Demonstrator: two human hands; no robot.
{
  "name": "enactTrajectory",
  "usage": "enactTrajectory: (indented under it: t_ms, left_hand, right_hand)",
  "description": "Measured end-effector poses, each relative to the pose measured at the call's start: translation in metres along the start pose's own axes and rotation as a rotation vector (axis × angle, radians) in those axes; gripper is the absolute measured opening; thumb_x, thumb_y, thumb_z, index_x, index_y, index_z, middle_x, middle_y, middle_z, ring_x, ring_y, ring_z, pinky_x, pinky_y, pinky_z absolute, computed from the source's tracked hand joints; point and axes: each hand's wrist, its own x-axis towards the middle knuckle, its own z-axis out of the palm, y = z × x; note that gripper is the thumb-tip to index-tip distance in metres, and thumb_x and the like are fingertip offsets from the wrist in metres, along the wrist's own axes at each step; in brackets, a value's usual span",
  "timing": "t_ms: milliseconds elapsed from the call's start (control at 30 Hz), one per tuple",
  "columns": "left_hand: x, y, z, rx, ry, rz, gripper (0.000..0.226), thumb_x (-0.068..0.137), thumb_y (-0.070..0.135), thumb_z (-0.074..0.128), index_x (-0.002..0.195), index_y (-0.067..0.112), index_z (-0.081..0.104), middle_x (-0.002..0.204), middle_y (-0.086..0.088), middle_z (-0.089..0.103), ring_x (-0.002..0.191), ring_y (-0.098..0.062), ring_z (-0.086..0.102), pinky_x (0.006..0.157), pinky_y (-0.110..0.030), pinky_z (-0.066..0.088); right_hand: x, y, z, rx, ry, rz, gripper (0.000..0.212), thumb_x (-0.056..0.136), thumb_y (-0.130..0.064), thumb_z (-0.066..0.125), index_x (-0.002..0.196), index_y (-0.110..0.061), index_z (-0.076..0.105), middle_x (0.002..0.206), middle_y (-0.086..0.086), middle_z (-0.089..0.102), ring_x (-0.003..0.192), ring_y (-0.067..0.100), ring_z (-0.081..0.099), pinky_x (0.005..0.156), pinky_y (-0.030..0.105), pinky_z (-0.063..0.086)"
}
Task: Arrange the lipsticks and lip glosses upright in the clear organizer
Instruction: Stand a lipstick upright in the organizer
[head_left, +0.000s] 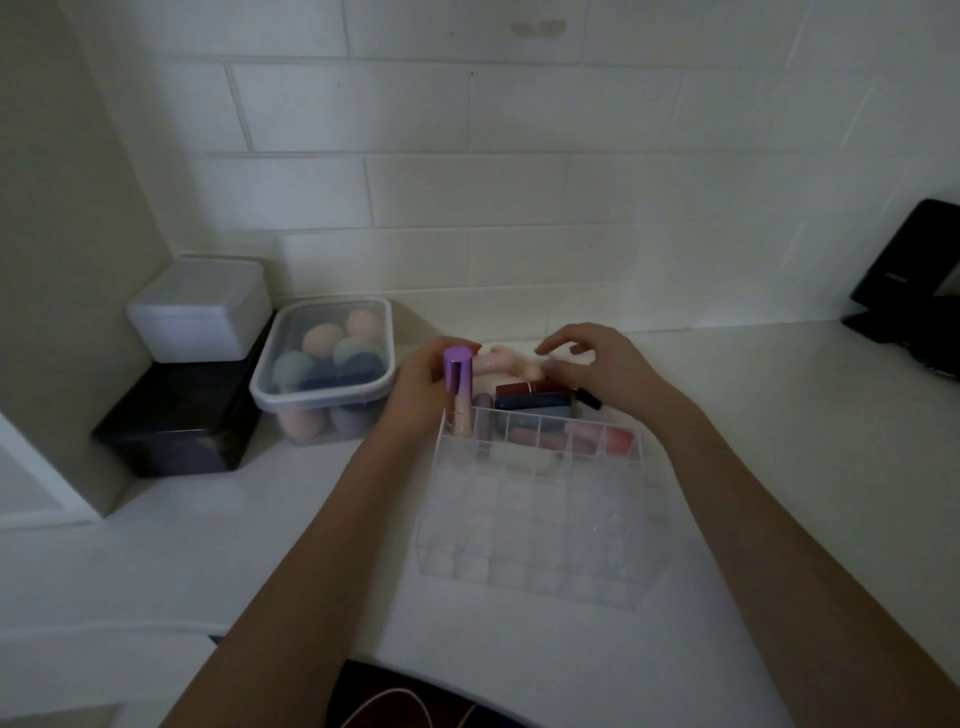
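One gloss (459, 392), purple-capped with a pale peach body, stands upright at the organizer's (535, 525) far-left corner, gripped by the left hand (423, 387); seating it in a cell looks like the step in hand. The right hand (597, 366), fingers loosely spread, reaches over the pile (535, 397) of lipsticks lying behind the organizer. Next it must pinch one and turn it upright. Nearly all cells look empty.

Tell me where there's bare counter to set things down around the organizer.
Bare counter runs right of the organizer, toward the black case, and also in front and to its left. Crowded: the lipstick pile behind it, under both hands, and the boxes and sponge tub far left.
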Motion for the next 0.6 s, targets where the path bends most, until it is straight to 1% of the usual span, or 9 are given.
enactTrajectory:
  t_ms: [33,100,133,233,333,367,433,500,600]
  left_hand:
    - [-0.001,0.003,0.002,-0.037,0.023,0.011,0.033,0.076,0.017,0.065,0.106,0.005,0.059,0.094,-0.006,0.062,0.073,-0.003,0.064,0.056,-0.019,0.054]
    - [0.004,0.002,0.004,-0.026,0.047,0.039,0.02,0.084,-0.004,0.06,0.1,0.009,0.059,0.093,-0.002,0.062,0.072,-0.005,0.065,0.053,-0.012,0.051]
    - [0.007,-0.001,0.002,-0.008,0.04,0.029,0.025,0.084,-0.012,0.056,0.095,0.011,0.059,0.094,-0.003,0.062,0.076,-0.007,0.065,0.057,-0.013,0.052]
    - [0.008,-0.005,0.002,0.072,0.031,0.002,0.039,0.086,-0.015,0.049,0.086,0.022,0.062,0.091,-0.007,0.064,0.085,-0.019,0.064,0.075,-0.03,0.054]
    - [0.011,-0.012,0.0,0.106,0.032,-0.054,0.033,0.09,-0.007,0.051,0.083,0.023,0.064,0.084,-0.005,0.065,0.073,-0.004,0.066,0.066,-0.016,0.052]
    - [0.012,-0.011,0.001,0.099,0.028,-0.087,0.028,0.09,-0.002,0.053,0.083,0.023,0.064,0.083,-0.002,0.065,0.075,-0.006,0.066,0.067,-0.015,0.051]
    - [0.016,-0.012,0.002,0.165,-0.017,-0.143,0.009,0.086,0.013,0.058,0.09,0.016,0.066,0.09,-0.003,0.065,0.089,-0.018,0.063,0.078,-0.023,0.048]
    - [0.016,-0.013,0.003,0.265,-0.078,-0.121,0.033,0.075,0.023,0.059,0.103,0.006,0.064,0.103,-0.013,0.064,0.096,-0.024,0.06,0.085,-0.026,0.047]
    - [0.014,-0.009,0.003,0.416,-0.096,-0.077,0.049,0.069,0.035,0.063,0.108,0.005,0.062,0.109,-0.021,0.063,0.103,-0.032,0.06,0.094,-0.038,0.047]
  right_hand:
    - [0.0,-0.002,0.001,0.022,0.013,-0.02,0.016,0.083,-0.023,0.067,0.098,-0.027,0.068,0.115,-0.005,0.063,0.103,0.013,0.053,0.077,0.022,0.039]
    - [0.002,-0.005,0.002,0.029,0.018,-0.067,0.022,0.086,-0.023,0.064,0.107,-0.029,0.066,0.115,-0.009,0.064,0.105,0.014,0.055,0.079,0.019,0.041]
    - [0.002,-0.006,0.004,0.011,0.021,-0.079,0.024,0.088,-0.026,0.061,0.111,-0.03,0.065,0.116,-0.009,0.065,0.107,0.014,0.055,0.086,0.024,0.043]
    - [0.003,-0.002,0.012,-0.109,0.007,-0.025,0.028,0.092,-0.034,0.052,0.118,-0.033,0.062,0.125,-0.008,0.063,0.118,0.015,0.054,0.105,0.041,0.038]
    - [0.006,-0.002,0.018,-0.249,-0.017,0.047,0.026,0.089,-0.037,0.056,0.112,-0.031,0.066,0.13,-0.007,0.061,0.124,0.016,0.051,0.107,0.043,0.032]
    - [0.009,-0.004,0.02,-0.274,-0.005,0.055,0.025,0.086,-0.038,0.059,0.108,-0.031,0.068,0.131,-0.007,0.06,0.125,0.016,0.05,0.107,0.043,0.031]
    - [0.013,-0.008,0.02,-0.32,0.014,0.07,0.024,0.081,-0.042,0.065,0.102,-0.031,0.071,0.137,-0.009,0.055,0.128,0.018,0.046,0.104,0.043,0.029]
    - [0.014,-0.011,0.019,-0.355,0.016,0.091,0.026,0.079,-0.044,0.067,0.1,-0.029,0.072,0.139,-0.007,0.053,0.129,0.02,0.043,0.101,0.043,0.028]
    - [0.013,-0.014,0.019,-0.406,0.043,0.096,0.025,0.078,-0.043,0.068,0.095,-0.025,0.074,0.138,-0.006,0.051,0.13,0.021,0.038,0.101,0.043,0.028]
